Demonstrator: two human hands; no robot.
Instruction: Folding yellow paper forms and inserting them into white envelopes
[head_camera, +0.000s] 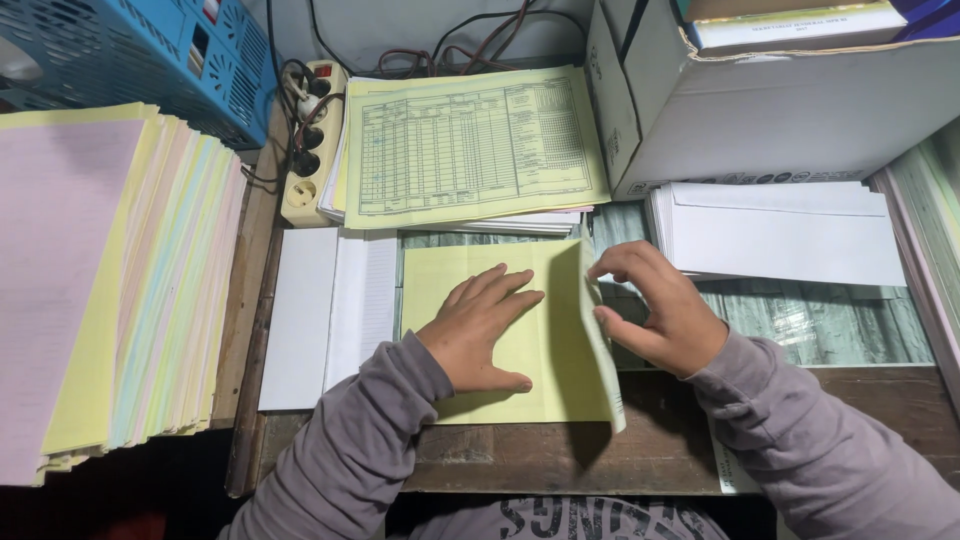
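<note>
The left hand (480, 325) is lying flat with fingers spread, pressing down the middle of a yellow sheet (500, 345) on the wooden desk (560, 455). The right hand (655, 310) is pinching the sheet's right flap (598, 340) between thumb and fingertips and is lifting it, so the flap is standing up on edge just right of the left hand. The fold line is running away from the person, near to far, and the right hand is the nearer one to it; the sheet's body is lying leftward from that pinch.

Left of the sheet, white sheets (325, 315) are lying flat, touching its edge. Farther left, a tall stack of pastel papers (130, 290) is fanning yellow, pink and blue edges. To the right, a pile of white envelopes (785, 235) is resting beside a white cardboard box (780, 105). Beyond the sheet, a yellow printed form (470, 145) with a ruled table is topping a low pile, with a cream power strip (305, 150) and a blue plastic basket (150, 60) at far left
</note>
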